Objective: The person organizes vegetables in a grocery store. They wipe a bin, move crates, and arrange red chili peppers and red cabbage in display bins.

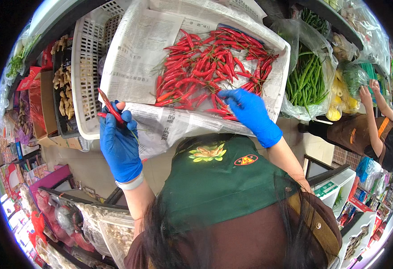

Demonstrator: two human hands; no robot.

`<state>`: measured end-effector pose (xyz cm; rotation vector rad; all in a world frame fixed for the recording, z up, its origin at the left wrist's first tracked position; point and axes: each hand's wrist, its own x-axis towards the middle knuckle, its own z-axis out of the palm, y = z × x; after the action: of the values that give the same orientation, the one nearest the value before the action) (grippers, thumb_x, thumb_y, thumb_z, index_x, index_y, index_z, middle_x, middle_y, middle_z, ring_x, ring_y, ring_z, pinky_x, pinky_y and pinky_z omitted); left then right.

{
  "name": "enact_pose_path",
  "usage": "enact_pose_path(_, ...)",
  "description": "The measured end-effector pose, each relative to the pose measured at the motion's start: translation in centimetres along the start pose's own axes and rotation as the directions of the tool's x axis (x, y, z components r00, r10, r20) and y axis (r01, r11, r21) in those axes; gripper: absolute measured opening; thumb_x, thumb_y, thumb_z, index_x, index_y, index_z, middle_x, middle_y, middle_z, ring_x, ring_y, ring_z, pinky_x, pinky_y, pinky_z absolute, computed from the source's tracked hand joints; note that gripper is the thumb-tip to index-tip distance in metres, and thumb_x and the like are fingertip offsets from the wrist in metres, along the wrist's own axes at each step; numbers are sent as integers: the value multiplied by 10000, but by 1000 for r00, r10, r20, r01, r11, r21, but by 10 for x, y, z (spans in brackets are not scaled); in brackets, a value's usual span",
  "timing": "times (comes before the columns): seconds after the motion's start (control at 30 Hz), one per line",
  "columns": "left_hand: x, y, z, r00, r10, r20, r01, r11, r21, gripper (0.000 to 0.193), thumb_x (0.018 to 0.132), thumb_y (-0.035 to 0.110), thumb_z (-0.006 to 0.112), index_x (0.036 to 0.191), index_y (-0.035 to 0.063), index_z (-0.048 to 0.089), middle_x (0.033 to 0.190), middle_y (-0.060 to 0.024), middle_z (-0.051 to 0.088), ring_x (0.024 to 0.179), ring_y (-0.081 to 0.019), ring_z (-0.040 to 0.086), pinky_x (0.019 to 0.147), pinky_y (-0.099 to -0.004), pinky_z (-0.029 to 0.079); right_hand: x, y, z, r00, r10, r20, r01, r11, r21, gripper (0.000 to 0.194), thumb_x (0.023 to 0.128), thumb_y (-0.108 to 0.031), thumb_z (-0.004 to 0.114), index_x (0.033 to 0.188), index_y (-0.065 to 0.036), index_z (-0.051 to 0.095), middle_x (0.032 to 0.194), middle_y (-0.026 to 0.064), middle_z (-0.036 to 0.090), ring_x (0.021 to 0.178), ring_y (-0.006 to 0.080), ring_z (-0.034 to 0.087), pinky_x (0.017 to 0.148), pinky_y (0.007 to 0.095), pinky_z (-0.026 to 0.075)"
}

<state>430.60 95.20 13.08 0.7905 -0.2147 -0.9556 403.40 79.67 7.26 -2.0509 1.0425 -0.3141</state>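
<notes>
My left hand [118, 141], in a blue glove with one bare fingertip, holds red chili peppers [109, 106] above the left edge of a basket. At least two peppers show between its fingers, and a green stem hangs below. My right hand [250, 111], also blue-gloved, reaches down to the near side of a pile of red chili peppers [196, 67]. Its fingertips are by the stems, and whether they pinch one is hidden. Newspaper [142, 50] lines the white basket [285, 67] under the pile and hangs over its near rim.
A white slatted basket [90, 67] and a black crate of ginger [65, 90] stand to the left. At the right are a plastic bag of long green peppers [306, 80] and yellow produce [337, 97]. Beyond them a person [361, 134] handles bagged greens [353, 77].
</notes>
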Motion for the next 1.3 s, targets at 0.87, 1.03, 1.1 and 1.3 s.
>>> enact_pose_path(0.87,-44,-63,50,933,-315,174,347,916,-200,290,961,209,447,1171,22,518,1128,-85,598,1006,-178,572,894,-292,450,-6,-127,8,956,-236,174,270,939,-211,291,823,-280,628,1062,-116,598,918,97,635,775,297,625,621,371,502)
enact_pose_path(1.03,-48,-66,60,961,-247,-125,243,969,-50,272,977,228,451,1142,32,541,1111,-127,609,1024,-193,578,892,-315,468,-15,-119,13,919,-387,80,377,919,111,316,821,-261,642,1092,-105,596,941,103,638,792,241,641,663,340,512)
enact_pose_path(1.1,-43,-63,58,966,-251,-68,235,954,-186,228,966,153,470,1123,3,540,1057,-128,614,1041,-221,577,901,-353,478,-21,-111,-1,935,-354,-20,338,872,354,322,824,-242,650,1108,-99,595,964,99,641,810,203,647,690,321,516)
enact_pose_path(1.3,-44,-59,25,979,-204,23,195,895,-401,189,946,79,486,1099,-19,537,995,-124,612,972,-217,597,851,-366,502,47,-32,-20,983,-47,-179,12,981,-192,284,842,-214,632,1099,-94,607,974,103,663,844,230,662,727,327,515)
